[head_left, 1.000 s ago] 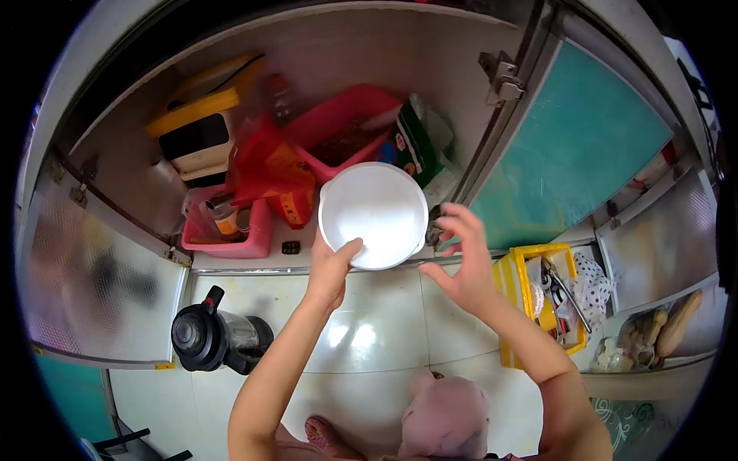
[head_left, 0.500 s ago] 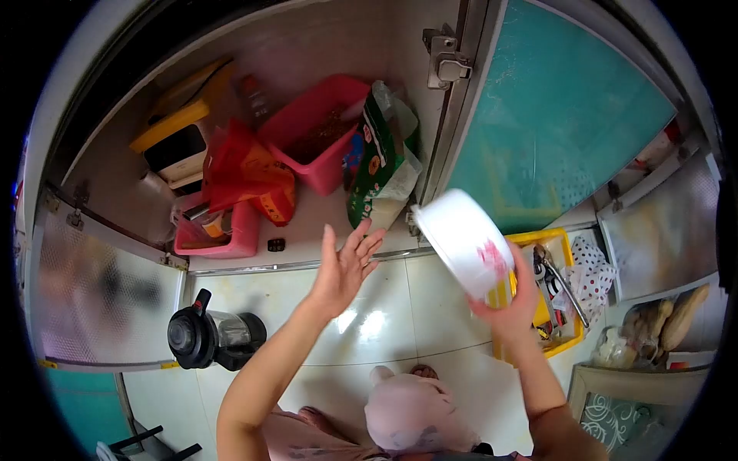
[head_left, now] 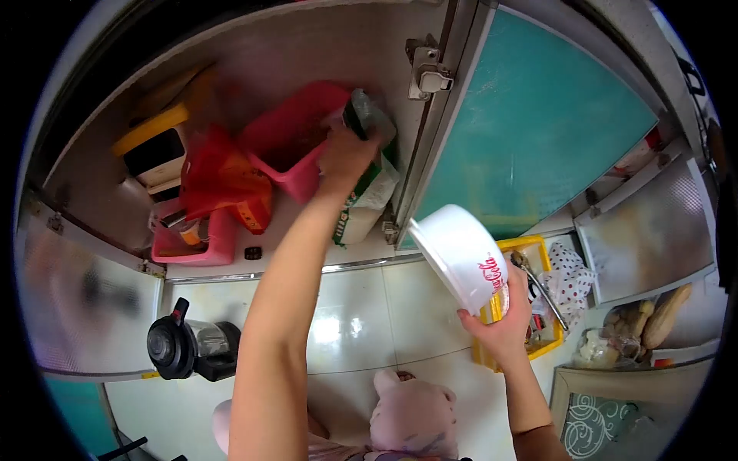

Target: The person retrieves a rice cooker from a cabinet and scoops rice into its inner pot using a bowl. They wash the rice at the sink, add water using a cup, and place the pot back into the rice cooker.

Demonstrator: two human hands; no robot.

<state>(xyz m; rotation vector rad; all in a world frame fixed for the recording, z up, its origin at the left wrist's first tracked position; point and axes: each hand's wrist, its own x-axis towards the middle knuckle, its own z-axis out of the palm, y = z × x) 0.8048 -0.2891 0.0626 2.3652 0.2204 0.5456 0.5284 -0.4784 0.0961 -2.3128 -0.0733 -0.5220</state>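
My right hand grips a white plastic bowl with red Coca-Cola lettering, tilted on its side with the opening facing down-left. Inside the low cabinet, my left hand is closed at the upper part of a green and white bag, covering much of its printed front. The fingertips are partly hidden against the bag. Just left of that hand stands a pink bin, with loose brownish contents.
A red bag, a small pink basket and a yellow-and-white device share the cabinet. On the floor are a glass kettle and a yellow crate of tools. Frosted cabinet doors stand open.
My left hand has reached forward into the cabinet and closed on the green and white bag. The bowl stays in my right hand, turned so its lettering shows more. The view shifted slightly.
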